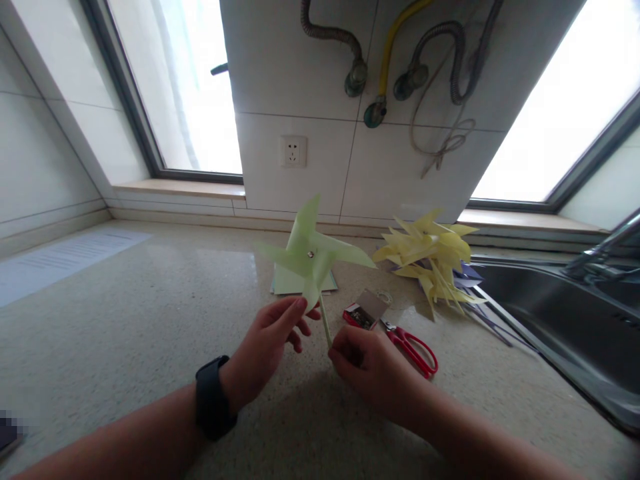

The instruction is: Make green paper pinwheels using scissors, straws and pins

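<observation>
One green pinwheel (313, 257), two hands

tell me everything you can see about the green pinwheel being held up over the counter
The green pinwheel is pale green paper folded into four pointed vanes, joined at the centre by a small metal pin. It sits atop a thin pale stick, held nearly upright above the speckled counter. The right hand pinches the stick's lower end; the left hand touches the lowest vane with its fingertips.
</observation>
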The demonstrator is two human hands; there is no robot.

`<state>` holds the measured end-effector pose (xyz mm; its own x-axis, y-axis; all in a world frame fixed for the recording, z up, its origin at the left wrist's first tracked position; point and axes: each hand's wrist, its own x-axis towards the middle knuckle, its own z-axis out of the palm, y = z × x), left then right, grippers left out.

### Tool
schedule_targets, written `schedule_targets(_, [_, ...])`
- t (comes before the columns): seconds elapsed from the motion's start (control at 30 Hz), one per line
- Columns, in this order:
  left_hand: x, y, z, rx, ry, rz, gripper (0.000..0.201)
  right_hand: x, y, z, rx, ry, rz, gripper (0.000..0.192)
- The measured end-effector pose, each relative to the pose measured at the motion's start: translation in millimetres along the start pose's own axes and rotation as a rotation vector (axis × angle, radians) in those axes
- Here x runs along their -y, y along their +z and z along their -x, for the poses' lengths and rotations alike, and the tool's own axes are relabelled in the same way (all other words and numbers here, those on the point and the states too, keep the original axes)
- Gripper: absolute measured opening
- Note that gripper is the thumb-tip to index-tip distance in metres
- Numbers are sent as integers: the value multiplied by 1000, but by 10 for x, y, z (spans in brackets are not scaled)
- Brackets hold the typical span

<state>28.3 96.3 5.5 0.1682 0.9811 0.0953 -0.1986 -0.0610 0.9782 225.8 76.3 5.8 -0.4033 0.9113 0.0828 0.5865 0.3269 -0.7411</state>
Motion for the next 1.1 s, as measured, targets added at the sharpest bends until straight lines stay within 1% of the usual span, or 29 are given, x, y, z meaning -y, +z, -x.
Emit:
schedule_targets(0.2, [-40,-42,-47,-87,9,0,31,-24,-41,-21,-13,10,10,10])
schedule_targets(0.4, [-104,-135,-104,-178,52,41,26,-91,-76,-47,-36,16,24,10])
schedule_targets(0.57, [-106,-169,-138,-214,61,73,26,-108,-94,-57,-38,22,35,10])
schedule_targets(0.7, [-84,-162,-140,-200,52,99,31,-94,-105,-61,-31,29,34,11])
schedule_targets(0.9, [-78,-144,-114,-141,25,124,36,-99,-89,-58,-49,6,22,10])
schedule_targets(1.0, [-34,-148,-105,-110,14,141,48,-120,-90,-68,-98,-15,27,9])
schedule_targets(1.1, [53,-156,-108,-68,-14,131,62,-148,-113,-84,-189,-37,47,12])
